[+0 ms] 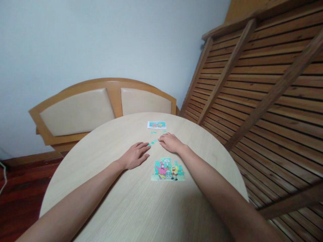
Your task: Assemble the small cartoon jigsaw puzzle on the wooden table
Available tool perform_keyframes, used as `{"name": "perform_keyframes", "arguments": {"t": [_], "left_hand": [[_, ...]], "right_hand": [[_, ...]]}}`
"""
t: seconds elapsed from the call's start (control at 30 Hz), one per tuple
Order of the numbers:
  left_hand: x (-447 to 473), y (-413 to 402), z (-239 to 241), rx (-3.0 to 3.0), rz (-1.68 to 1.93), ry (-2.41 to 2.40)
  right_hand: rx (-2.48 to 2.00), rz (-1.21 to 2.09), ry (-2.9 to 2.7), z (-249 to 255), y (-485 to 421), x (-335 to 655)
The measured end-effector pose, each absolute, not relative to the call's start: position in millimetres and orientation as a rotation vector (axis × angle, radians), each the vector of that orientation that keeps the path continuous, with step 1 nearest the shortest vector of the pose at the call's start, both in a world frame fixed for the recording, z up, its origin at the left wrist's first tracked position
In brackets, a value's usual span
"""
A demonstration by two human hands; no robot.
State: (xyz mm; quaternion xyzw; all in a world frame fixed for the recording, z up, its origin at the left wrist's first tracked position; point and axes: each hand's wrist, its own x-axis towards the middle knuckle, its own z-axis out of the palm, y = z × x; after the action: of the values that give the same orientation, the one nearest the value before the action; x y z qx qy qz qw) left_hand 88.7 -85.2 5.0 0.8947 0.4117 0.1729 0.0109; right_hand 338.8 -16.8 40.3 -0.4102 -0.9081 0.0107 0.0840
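The left hand (136,156) lies loosely spread at loose pieces (152,143); the right hand (171,143) curls, any hold hidden from me; behind, the partial puzzle (168,171); bare table (87,156) leftward to its curved edge

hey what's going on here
A person has both hands out over a round table, among small loose puzzle pieces. The left hand has its fingertips by a few pieces; the right hand is just across from it, and whether it grips one can't be told. Nearer the person lies a partly assembled cartoon puzzle with a ragged top edge. A picture card lies beyond the hands.
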Motion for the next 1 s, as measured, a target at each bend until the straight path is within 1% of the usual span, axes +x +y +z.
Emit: {"name": "perform_keyframes", "arguments": {"t": [0.17, 0.33, 0.5, 0.67, 0.83, 1.0], "left_hand": [[98, -97, 11, 2.821, 0.553, 1.160], [108, -108, 10, 2.808, 0.574, 1.184], [115, -117, 11, 2.791, 0.621, 1.162], [123, -125, 22, 2.805, 0.642, 0.983], [127, -126, 26, 2.832, 0.577, 0.727], [125, -123, 23, 2.839, 0.550, 0.664]], "right_hand": [[-1.054, 0.076, -2.714, 42, -42, 354], [-0.974, 0.136, -2.626, 32, -60, 360], [-1.069, 0.235, -2.455, 20, -67, 359], [-1.178, 0.282, -2.400, 17, -64, 353], [-1.260, 0.435, -2.325, 19, -60, 351], [-1.194, 0.647, -2.227, 22, -61, 363]]}}
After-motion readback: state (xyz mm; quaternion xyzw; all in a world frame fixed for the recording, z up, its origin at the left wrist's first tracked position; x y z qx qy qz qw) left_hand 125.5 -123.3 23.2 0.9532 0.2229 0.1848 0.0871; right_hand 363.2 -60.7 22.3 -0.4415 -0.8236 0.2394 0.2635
